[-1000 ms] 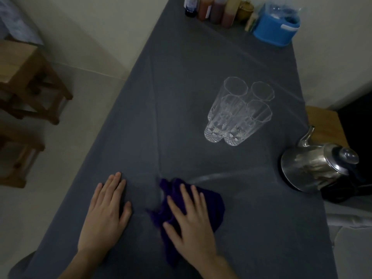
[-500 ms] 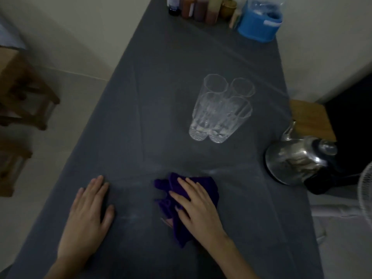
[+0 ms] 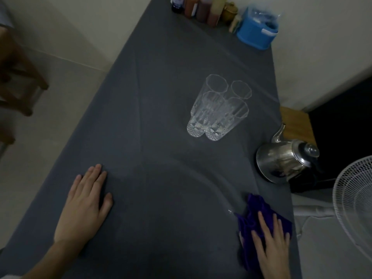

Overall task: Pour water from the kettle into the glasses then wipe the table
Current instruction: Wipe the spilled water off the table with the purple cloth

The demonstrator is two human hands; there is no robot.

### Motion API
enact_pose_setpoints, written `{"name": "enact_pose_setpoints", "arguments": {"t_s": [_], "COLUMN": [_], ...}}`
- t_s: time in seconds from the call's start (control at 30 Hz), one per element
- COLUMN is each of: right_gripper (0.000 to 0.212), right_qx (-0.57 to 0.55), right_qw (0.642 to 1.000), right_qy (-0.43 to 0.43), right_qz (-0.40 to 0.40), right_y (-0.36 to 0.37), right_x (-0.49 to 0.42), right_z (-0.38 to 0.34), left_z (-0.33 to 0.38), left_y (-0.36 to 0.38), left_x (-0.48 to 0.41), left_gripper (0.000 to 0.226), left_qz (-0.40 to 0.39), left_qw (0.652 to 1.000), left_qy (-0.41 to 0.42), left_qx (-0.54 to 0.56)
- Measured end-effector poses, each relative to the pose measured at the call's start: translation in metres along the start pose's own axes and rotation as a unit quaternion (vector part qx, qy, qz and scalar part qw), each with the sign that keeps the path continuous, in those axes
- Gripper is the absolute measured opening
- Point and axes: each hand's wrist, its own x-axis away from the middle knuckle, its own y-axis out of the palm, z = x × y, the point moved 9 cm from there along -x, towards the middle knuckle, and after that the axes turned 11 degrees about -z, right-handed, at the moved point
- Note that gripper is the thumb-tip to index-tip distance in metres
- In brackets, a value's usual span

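Several clear ribbed glasses [image 3: 218, 109] stand bunched together in the middle of the table, which is covered by a dark grey cloth [image 3: 157, 121]. A shiny steel kettle [image 3: 285, 158] sits at the table's right edge, spout pointing away. My right hand [image 3: 270, 246] lies flat on a crumpled purple rag [image 3: 251, 216] near the right front edge, pressing it to the cloth. My left hand [image 3: 84, 202] rests palm down on the left front part of the table, fingers spread slightly, holding nothing.
Bottles [image 3: 198, 7] and a blue tub [image 3: 255, 35] line the far end by the wall. A white fan grille [image 3: 356, 198] stands right of the table. A wooden stool [image 3: 296, 121] sits behind the kettle; wooden furniture [image 3: 18, 77] stands on the left floor.
My right hand has swept the purple rag from the table's front centre over to the right front edge. The left hand has stayed flat on the cloth. The view shifted a little.
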Motion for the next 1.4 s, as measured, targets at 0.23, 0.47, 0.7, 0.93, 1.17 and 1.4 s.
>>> {"name": "enact_pose_setpoints", "arguments": {"t_s": [0.23, 0.47, 0.7, 0.93, 1.17, 1.4], "right_gripper": [0.064, 0.050, 0.047, 0.041, 0.037, 0.042], "right_qx": [-0.100, -0.053, -0.032, 0.037, 0.063, 0.002], "right_qw": [0.990, 0.982, 0.970, 0.906, 0.846, 0.882], "right_qy": [-0.071, -0.153, -0.221, -0.422, -0.526, -0.465], "right_qz": [0.064, 0.099, 0.092, 0.005, -0.056, -0.076], "right_y": [-0.008, -0.014, -0.007, 0.023, 0.045, 0.028], "right_x": [-0.021, -0.055, -0.073, -0.048, 0.002, 0.017], "right_z": [-0.061, -0.154, -0.229, -0.333, -0.326, -0.199], "left_z": [0.001, 0.001, 0.001, -0.002, -0.001, 0.001], "left_y": [0.000, 0.001, 0.001, 0.001, 0.001, -0.002], "left_x": [0.001, 0.001, 0.000, 0.001, 0.000, 0.001], "left_gripper": [0.061, 0.061, 0.060, 0.060, 0.062, 0.062], "left_qz": [0.003, -0.002, -0.007, -0.013, -0.019, -0.009], "left_qw": [1.000, 1.000, 1.000, 1.000, 1.000, 1.000], "left_qy": [0.001, -0.001, -0.005, -0.004, -0.005, -0.009], "left_qx": [0.002, -0.001, 0.001, 0.001, 0.005, -0.005]}}
